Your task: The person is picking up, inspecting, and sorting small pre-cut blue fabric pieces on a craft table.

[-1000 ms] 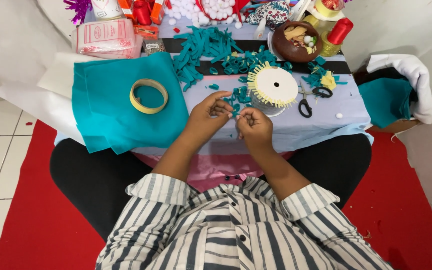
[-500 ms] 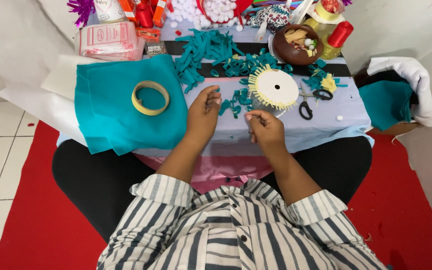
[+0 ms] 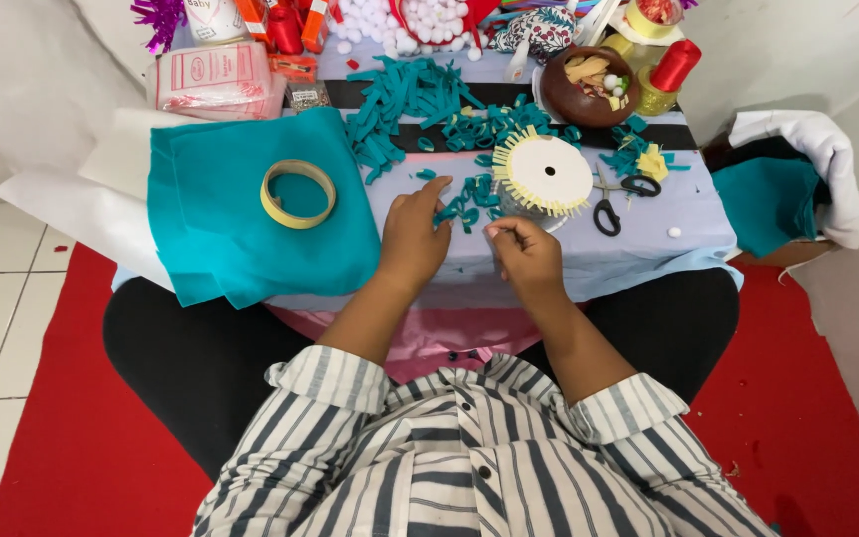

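My left hand (image 3: pixel 412 234) lies on the lilac tablecloth (image 3: pixel 688 214) with its fingers spread, the fingertips touching a small cluster of teal felt loops (image 3: pixel 461 199). My right hand (image 3: pixel 529 257) rests beside it, thumb and forefinger pinched together. Anything between them is too small to make out. Just beyond the right hand stands a white disc ringed with yellow sticks (image 3: pixel 549 173). A roll of yellowish tape (image 3: pixel 297 194) lies on a teal felt sheet (image 3: pixel 241 234) to the left of my left hand.
Black scissors (image 3: pixel 612 203) lie right of the disc. Behind are a pile of teal felt strips (image 3: pixel 400 99), a brown bowl (image 3: pixel 585 88), a red spool (image 3: pixel 674 66), white pom-poms (image 3: pixel 405 22) and a pink packet (image 3: pixel 213 76). More teal cloth (image 3: pixel 768 204) sits at right. The floor mat (image 3: pixel 82 438) is red.
My hands have come apart: the left moved forward to the teal loops and opened, while the right stayed near the table edge, still pinched.
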